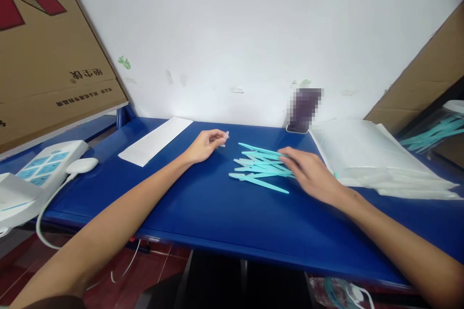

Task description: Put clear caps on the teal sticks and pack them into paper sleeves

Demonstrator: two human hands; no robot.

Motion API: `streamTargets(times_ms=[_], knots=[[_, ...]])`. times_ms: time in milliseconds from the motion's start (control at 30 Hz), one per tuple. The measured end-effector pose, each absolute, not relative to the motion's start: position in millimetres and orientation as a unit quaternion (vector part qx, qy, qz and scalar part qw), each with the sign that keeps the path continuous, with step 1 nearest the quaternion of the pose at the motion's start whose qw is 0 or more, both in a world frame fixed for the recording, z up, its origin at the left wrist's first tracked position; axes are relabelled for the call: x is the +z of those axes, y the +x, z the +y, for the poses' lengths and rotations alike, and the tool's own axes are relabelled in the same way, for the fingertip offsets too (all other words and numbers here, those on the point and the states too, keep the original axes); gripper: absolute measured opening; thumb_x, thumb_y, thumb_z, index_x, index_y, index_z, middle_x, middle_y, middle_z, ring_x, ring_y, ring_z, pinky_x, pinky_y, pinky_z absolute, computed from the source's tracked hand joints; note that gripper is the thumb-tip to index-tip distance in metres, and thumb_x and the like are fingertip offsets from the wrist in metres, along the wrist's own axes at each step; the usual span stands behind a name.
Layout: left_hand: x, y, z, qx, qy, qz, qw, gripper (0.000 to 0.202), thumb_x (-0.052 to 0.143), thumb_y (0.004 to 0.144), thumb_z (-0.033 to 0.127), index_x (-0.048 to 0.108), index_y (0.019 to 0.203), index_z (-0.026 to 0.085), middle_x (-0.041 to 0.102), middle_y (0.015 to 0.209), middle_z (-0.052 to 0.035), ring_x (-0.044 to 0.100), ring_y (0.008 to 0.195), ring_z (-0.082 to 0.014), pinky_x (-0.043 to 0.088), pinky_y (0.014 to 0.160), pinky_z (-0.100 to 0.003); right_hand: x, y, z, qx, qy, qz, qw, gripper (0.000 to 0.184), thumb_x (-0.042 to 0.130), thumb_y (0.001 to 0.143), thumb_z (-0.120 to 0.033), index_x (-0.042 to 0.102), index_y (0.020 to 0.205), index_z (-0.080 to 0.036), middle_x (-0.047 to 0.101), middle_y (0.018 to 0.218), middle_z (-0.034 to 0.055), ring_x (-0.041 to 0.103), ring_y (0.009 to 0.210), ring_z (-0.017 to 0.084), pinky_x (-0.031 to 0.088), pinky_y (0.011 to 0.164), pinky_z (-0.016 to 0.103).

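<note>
My left hand is closed in a pinch over the blue table, left of the pile. Between its fingertips is a small translucent plastic piece, too small to make out its kind. At the pile's right end, the thumb and fingers of my right hand close on the end of a slim turquoise plastic stick, shaped like an eyebrow razor. Several similar turquoise sticks lie crossed beneath and in front of it, some partly hidden by my right fingers.
A white paper strip lies to the left, near a white power strip and a cable. On the right rest stacked clear plastic bags and a tub of turquoise sticks. A phone leans against the wall. Cardboard stands at left.
</note>
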State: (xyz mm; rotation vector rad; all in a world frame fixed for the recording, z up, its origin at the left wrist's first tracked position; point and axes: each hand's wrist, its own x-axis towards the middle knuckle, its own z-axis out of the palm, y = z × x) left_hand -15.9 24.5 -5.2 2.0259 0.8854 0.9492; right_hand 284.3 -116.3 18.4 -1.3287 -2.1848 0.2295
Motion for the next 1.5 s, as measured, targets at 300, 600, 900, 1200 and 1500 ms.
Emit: streamTargets(times_ms=[300, 600, 900, 1200, 1500], knots=[[9, 4, -9, 0.366, 0.788, 0.309, 0.386, 0.046, 0.054, 0.097, 0.049, 0.072, 0.123, 0.015, 0.065, 0.081, -0.0043, 0.051, 0.067, -0.0115, 0.045, 0.066, -0.025, 8, 296, -108, -0.017, -0.522, -0.807, 0.277, 0.034, 0.034, 0.106, -0.034, 0.059, 0.124, -0.021, 0.07, 0.103, 0.0092, 0.066, 0.086, 0.023, 0.046, 0.069, 0.033], [14, 4, -15, 0.356, 0.792, 0.304, 0.392, 0.042, 0.054, 0.098, 0.047, 0.073, 0.122, 0.018, 0.053, 0.07, -0.0001, 0.046, 0.063, -0.0112, 0.041, 0.062, -0.025, 11, 302, -107, -0.095, -0.507, -0.81, 0.28, 0.041, 0.03, 0.106, -0.028, 0.062, 0.129, -0.018, 0.066, 0.092, 0.0093, 0.061, 0.078, 0.022, 0.045, 0.067, 0.034], [14, 8, -15, 0.366, 0.745, 0.289, 0.477, 0.032, 0.062, 0.093, 0.045, 0.069, 0.105, 0.017, 0.055, 0.069, 0.0, 0.046, 0.06, -0.0104, 0.039, 0.056, -0.024, 12, 307, -106, -0.141, -0.496, -0.813, 0.27, 0.043, 0.03, 0.105, -0.025, 0.062, 0.134, -0.017, 0.06, 0.086, 0.0081, 0.055, 0.072, 0.021, 0.04, 0.06, 0.033], [6, 12, -11, 0.381, 0.672, 0.283, 0.569, 0.037, 0.072, 0.085, 0.048, 0.071, 0.101, 0.015, 0.05, 0.066, 0.0009, 0.041, 0.058, -0.0095, 0.032, 0.053, -0.024, 14, 308, -106, -0.158, -0.498, -0.812, 0.261, 0.045, 0.029, 0.105, -0.026, 0.06, 0.137, -0.019, 0.056, 0.082, 0.0068, 0.05, 0.068, 0.019, 0.037, 0.059, 0.032], [8, 14, -14, 0.396, 0.663, 0.292, 0.564, 0.039, 0.076, 0.081, 0.05, 0.076, 0.095, 0.014, 0.049, 0.065, 0.001, 0.04, 0.057, -0.0087, 0.032, 0.053, -0.025, 16, 309, -107, -0.169, -0.501, -0.812, 0.245, 0.047, 0.029, 0.105, -0.025, 0.061, 0.139, -0.018, 0.055, 0.083, 0.0068, 0.047, 0.066, 0.019, 0.035, 0.056, 0.032]])
